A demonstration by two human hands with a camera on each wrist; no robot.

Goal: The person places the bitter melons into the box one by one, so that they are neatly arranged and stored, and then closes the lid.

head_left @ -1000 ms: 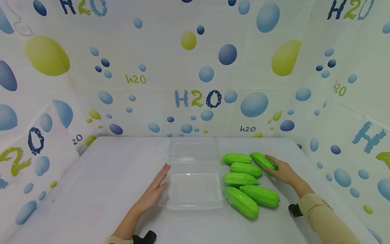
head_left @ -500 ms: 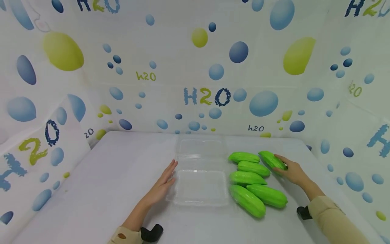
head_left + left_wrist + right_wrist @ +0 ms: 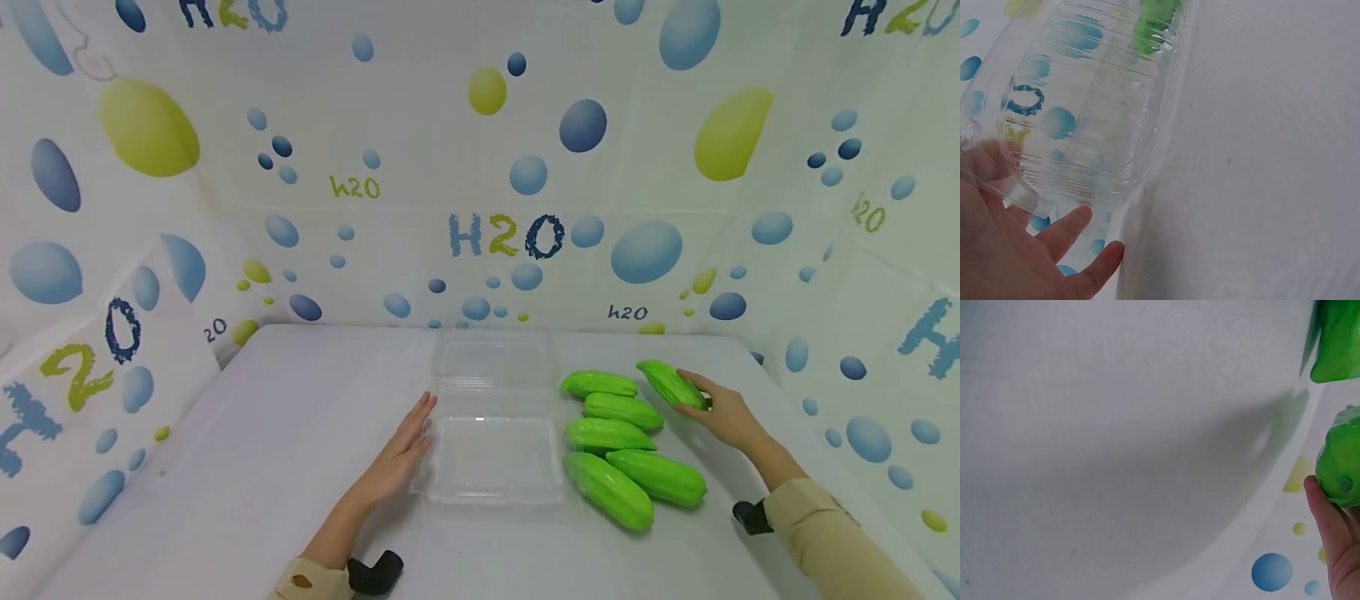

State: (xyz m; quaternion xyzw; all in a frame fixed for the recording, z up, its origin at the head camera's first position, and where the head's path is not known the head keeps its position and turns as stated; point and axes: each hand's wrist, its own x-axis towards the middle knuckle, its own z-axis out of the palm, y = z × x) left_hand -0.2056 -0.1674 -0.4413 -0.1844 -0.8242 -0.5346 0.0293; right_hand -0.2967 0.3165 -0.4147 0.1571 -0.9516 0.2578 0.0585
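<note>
In the head view, right of centre, the right hand pinches a green gourd near five other gourds; lower, left of centre, the left hand — fingers extended — borders a clear container. Left wrist: container, upper left. Right wrist: green gourd held, right edge.

To the right of the clear container, I observe the right hand and its gripped green gourd displaced slightly upward in head view.
</note>
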